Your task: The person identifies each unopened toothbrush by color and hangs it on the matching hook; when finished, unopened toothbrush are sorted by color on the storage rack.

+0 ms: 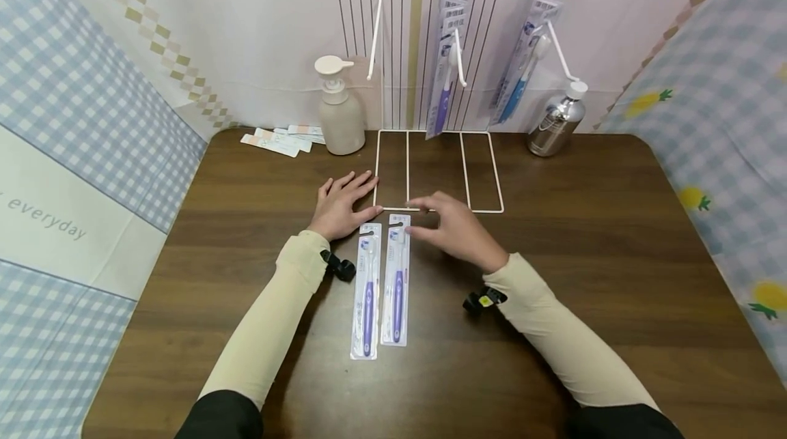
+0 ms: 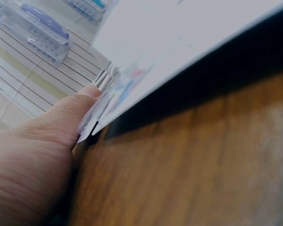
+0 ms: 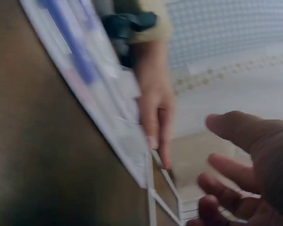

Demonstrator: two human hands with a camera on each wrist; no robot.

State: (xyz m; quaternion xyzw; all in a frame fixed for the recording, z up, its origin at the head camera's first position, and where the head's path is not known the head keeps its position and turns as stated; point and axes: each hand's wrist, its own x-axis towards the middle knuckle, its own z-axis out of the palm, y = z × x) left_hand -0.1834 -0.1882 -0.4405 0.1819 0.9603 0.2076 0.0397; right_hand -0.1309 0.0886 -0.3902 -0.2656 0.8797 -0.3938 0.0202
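Two packaged purple toothbrushes lie side by side on the wooden table, the left pack (image 1: 365, 292) slightly nearer to me than the right pack (image 1: 396, 282). Fingers spread, my left hand (image 1: 343, 208) rests on the table at the front left corner of a white wire rack (image 1: 439, 209). Its thumb lies just beyond the top of the left pack. My right hand (image 1: 458, 229) holds nothing; its thumb and fingers are parted beside the top of the right pack. In the right wrist view, the fingers of that right hand (image 3: 240, 174) are loosely bent.
Packaged toothbrushes hang from the rack's middle hook (image 1: 460, 60) and right hook (image 1: 558, 50); the left hook (image 1: 374, 36) is bare. A pump bottle (image 1: 341, 121) and several paper strips (image 1: 273, 142) are at the back left, a silver bottle (image 1: 556, 126) at the back right.
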